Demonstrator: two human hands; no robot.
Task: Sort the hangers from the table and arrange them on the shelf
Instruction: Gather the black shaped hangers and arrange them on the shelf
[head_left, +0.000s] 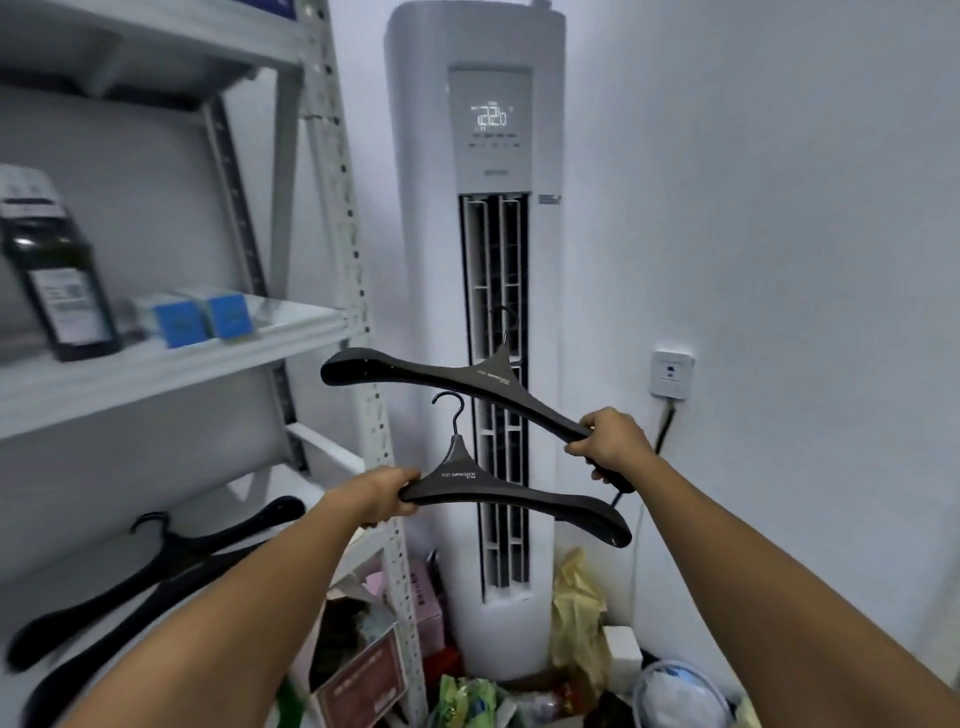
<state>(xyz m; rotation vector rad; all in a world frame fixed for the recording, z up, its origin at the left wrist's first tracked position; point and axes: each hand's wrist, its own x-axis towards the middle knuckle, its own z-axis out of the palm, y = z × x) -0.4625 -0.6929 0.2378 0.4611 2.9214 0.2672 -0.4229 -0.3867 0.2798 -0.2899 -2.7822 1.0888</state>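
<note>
Holding two hangers: left hand (382, 494) curled round near hanger (519, 500), right hand (609, 446) round far hanger (441, 372); best laid beside shelved hangers (156, 578), hooks matching.

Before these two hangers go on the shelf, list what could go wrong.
The right hand holds the upper dark brown wide-shouldered hanger by one tip only; it may slip.
The thin black hook of the lower dark brown hanger sits just under the upper one and could snag.
Either could knock the white perforated shelf post.
</note>
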